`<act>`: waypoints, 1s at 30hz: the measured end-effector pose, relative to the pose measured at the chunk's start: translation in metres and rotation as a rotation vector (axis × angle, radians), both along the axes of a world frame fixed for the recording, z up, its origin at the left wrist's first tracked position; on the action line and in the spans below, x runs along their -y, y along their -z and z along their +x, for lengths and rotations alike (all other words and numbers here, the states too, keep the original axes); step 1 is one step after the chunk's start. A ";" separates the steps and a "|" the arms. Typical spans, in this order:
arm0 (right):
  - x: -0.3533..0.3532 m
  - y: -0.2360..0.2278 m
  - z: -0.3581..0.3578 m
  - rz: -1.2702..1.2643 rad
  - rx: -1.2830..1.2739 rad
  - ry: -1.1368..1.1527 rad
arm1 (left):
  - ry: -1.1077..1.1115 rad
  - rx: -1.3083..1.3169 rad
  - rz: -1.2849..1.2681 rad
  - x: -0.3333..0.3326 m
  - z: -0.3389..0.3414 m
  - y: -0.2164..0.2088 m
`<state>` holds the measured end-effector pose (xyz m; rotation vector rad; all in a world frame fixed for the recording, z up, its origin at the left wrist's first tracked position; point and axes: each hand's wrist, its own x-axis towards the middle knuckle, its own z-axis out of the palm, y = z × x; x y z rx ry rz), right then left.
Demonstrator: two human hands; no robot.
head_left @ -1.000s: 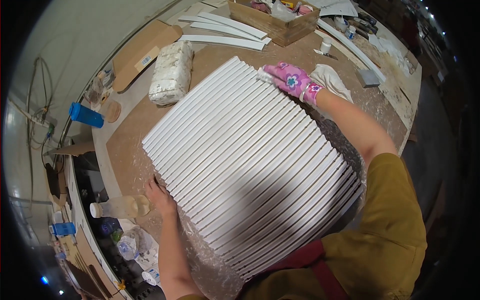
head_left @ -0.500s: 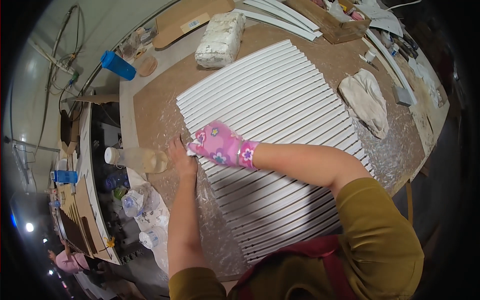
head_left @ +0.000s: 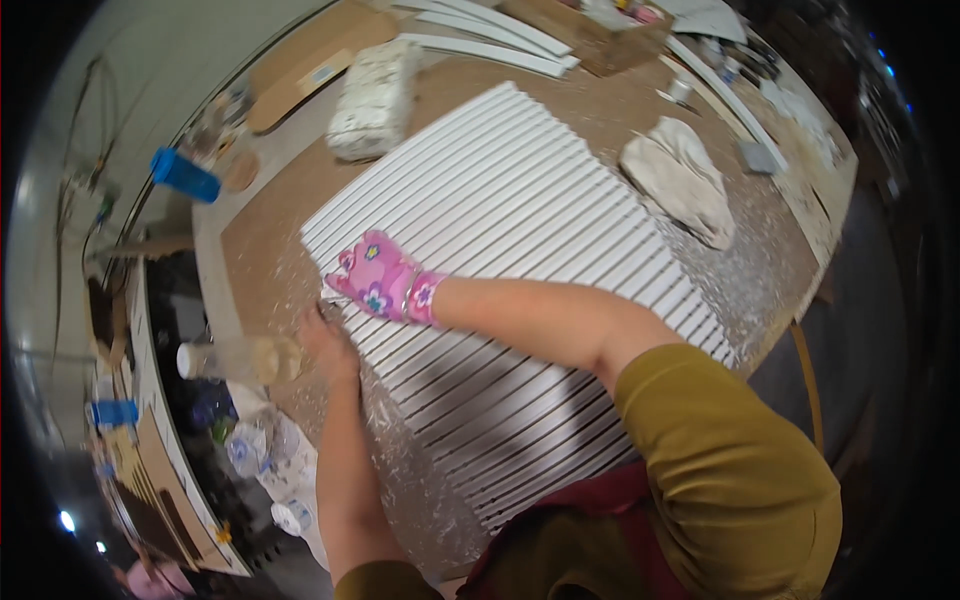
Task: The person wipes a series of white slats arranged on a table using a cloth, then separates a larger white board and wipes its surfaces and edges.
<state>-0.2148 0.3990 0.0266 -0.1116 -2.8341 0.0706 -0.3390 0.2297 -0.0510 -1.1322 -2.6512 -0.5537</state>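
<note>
Many long white slats lie side by side in a ribbed row across the brown-covered table. My right hand, in a pink floral glove, is closed at the slats' left ends. It pinches a small crumpled white wad, cloth or paper, that shows at the fingertips. My bare left hand lies on the table just beside the slat ends, close under the glove. Its fingers look stretched out and hold nothing visible, though the picture is slightly blurred there.
A cloudy plastic bottle lies left of my left hand. Beyond the slats sit a white-smeared block, loose white strips and a cardboard box. A cream cloth lies to the right; a blue bottle is far left.
The whole view has shifted, so table and slats sit further left. My gloved hand stays at the slat ends with the white wad, and my left hand remains beside it, slightly lower.
</note>
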 end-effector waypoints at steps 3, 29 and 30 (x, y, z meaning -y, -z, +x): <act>-0.080 -0.015 0.061 -0.132 0.009 0.420 | 0.032 0.005 0.086 0.009 0.006 -0.015; -0.154 -0.028 0.272 0.480 -0.165 0.219 | -0.177 0.893 0.667 0.120 0.138 -0.090; -0.107 -0.040 0.233 0.099 -0.162 0.317 | -0.215 0.933 0.702 0.133 0.151 -0.087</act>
